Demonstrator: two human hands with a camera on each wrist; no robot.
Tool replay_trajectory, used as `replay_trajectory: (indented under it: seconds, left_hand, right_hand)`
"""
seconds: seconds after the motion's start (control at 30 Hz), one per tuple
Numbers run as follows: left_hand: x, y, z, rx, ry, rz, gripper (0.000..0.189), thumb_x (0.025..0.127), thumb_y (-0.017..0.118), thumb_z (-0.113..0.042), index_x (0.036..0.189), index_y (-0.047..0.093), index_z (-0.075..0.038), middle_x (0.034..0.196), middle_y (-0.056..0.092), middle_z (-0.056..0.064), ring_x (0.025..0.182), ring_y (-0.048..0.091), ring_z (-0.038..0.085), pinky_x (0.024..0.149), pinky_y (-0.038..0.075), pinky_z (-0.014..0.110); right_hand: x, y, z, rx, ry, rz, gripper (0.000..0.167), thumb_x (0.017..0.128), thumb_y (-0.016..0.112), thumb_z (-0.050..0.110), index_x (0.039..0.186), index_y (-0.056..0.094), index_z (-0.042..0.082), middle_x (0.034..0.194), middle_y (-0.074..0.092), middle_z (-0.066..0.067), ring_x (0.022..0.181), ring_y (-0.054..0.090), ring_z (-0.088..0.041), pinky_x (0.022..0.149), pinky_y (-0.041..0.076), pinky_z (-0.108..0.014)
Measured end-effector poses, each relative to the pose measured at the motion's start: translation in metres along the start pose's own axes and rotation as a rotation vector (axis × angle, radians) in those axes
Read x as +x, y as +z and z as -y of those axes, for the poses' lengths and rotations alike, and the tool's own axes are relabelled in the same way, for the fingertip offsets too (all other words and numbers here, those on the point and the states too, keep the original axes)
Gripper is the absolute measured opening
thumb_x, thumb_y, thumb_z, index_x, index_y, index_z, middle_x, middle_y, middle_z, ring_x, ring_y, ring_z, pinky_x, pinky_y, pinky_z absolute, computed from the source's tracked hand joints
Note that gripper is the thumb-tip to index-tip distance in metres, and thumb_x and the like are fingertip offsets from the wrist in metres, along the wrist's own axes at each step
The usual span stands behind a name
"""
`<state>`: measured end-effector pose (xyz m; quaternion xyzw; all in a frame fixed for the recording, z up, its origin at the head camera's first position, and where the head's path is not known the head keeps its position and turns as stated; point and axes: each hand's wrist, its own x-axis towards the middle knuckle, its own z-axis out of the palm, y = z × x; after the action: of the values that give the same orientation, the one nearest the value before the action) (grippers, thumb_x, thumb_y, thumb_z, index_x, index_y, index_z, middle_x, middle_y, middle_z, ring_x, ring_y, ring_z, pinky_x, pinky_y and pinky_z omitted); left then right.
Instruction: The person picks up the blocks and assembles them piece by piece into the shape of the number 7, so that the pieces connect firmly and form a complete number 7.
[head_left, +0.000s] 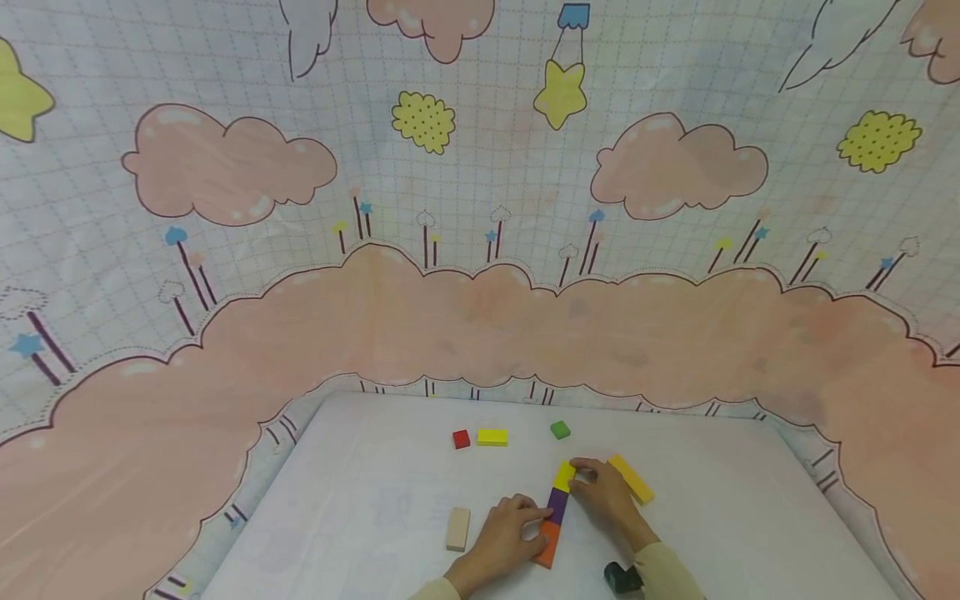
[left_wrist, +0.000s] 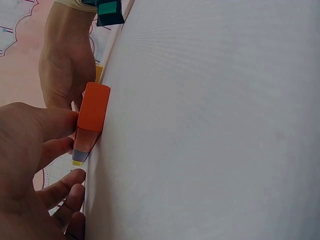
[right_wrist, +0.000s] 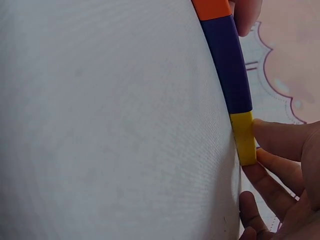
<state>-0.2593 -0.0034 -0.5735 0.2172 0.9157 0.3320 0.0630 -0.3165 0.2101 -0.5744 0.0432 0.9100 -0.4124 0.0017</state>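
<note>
Three blocks, orange (head_left: 549, 546), purple (head_left: 557, 505) and yellow (head_left: 564, 475), lie end to end in a slanting row on the white table. My left hand (head_left: 501, 533) rests its thumb on the orange block and its index finger on the purple one, the other fingers loosely spread. At the row's far end my right hand (head_left: 606, 496) pinches the yellow block between thumb and fingers. The right wrist view shows the purple block (right_wrist: 229, 65) touching the yellow block (right_wrist: 243, 137). In the left wrist view the orange block (left_wrist: 95, 107) is nearest.
A longer orange-yellow block (head_left: 632, 479) lies right of my right hand. Farther back are a red block (head_left: 461, 439), a bright yellow block (head_left: 492, 437) and a green block (head_left: 560, 430). A pale wooden block (head_left: 457, 529) sits left of my left hand. Patterned cloth (head_left: 480, 325) surrounds the table.
</note>
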Motion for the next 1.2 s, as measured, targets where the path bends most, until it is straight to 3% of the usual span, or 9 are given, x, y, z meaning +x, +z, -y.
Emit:
replay_trajectory:
  seconds: [0.37,1.2]
  left_hand:
    - [-0.0010,-0.0001,-0.0008,0.009,0.016,-0.011,0.039,0.089,0.070,-0.033,0.128,0.066,-0.029,0.114,0.057,-0.005,0.096,0.046,0.010,0.082,0.041,0.028]
    - [-0.0019,0.0018,-0.0013,-0.031,-0.040,0.026,0.040,0.088,0.071,-0.035,0.128,0.066,-0.032,0.117,0.056,-0.006,0.099,0.045,0.011,0.088,0.043,0.031]
  right_hand:
    - [-0.0011,0.0001,0.0009,-0.005,-0.027,0.003,0.035,0.089,0.069,0.015,0.124,0.067,0.012,0.133,0.061,-0.016,0.128,0.051,-0.040,0.107,0.039,-0.059]
    - [-0.0014,0.0008,0.0010,-0.024,-0.012,0.017,0.034,0.089,0.069,0.015,0.123,0.068,0.016,0.134,0.062,-0.013,0.133,0.048,-0.038,0.110,0.034,-0.060]
